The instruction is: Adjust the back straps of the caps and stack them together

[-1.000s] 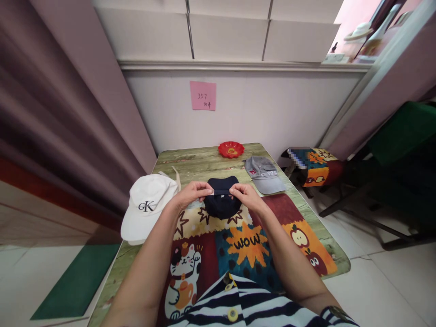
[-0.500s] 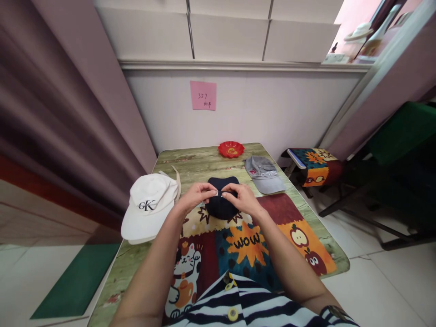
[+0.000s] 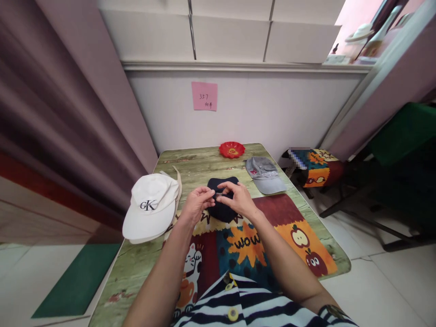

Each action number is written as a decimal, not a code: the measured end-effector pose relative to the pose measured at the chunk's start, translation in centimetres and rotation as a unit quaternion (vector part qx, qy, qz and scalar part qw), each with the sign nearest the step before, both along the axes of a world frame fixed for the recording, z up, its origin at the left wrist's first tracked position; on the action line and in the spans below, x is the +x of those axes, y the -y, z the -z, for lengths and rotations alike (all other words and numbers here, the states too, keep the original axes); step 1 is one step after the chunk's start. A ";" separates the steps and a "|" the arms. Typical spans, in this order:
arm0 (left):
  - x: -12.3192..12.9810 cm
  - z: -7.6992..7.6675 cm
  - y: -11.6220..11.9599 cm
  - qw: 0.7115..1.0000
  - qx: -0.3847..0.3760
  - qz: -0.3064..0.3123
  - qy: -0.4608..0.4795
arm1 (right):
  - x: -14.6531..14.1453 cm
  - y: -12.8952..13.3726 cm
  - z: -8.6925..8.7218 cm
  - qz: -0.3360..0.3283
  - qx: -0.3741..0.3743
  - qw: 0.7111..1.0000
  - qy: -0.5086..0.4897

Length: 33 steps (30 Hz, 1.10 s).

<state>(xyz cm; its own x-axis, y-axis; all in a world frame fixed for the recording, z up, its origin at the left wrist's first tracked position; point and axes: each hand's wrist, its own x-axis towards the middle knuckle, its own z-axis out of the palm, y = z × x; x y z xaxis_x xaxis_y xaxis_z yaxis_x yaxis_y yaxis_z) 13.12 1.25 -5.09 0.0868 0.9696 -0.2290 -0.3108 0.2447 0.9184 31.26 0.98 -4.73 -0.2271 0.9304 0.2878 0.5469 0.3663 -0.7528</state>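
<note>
A small black cap [image 3: 223, 213] lies on a patterned mat, with both my hands over its middle. My left hand [image 3: 199, 200] has thumb and forefinger pinched together at the cap's strap. From the other side my right hand [image 3: 239, 199] curls in, its thumb tip touching a small light piece at the strap and its forefinger arched above. My fingers partly hide that piece, so its kind cannot be made out. To the left sits a white cap [image 3: 151, 213] with black "CK" letters. A grey cap [image 3: 265, 175] rests at the right, beyond my right hand.
A red scalloped dish [image 3: 232, 150] stands at the back of the wood-patterned table [image 3: 190, 159]. The colourful mat [image 3: 284, 209] covers the table's front. White wall with a pink note [image 3: 205, 96] rises behind. A stool [image 3: 316, 168] stands off to the right.
My right forefinger has lifted away from its thumb, opening a gap. My left hand has shifted slightly left and down, still pinched. The caps have stayed in place.
</note>
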 end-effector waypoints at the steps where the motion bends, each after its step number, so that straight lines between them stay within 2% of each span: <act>1: 0.1 -0.1 0.1 1.000 0.001 0.005 0.002 | -0.1 0.0 0.1 -0.003 0.007 1.000 0.009; 5: 0.1 0.0 0.3 1.000 0.009 0.017 -0.003 | -0.4 0.0 0.5 -0.011 0.040 0.999 0.035; 15: 0.4 0.0 0.7 0.998 0.026 -0.027 -0.042 | -0.9 0.1 0.5 0.007 0.115 0.983 0.141; 28: -0.6 -0.2 0.4 0.994 0.033 -0.071 -0.075 | -1.0 0.7 0.9 0.015 0.169 0.977 0.131; 33: -1.7 -0.9 0.1 0.989 0.063 -0.100 -0.086 | -0.1 0.3 1.1 0.042 0.162 0.980 0.111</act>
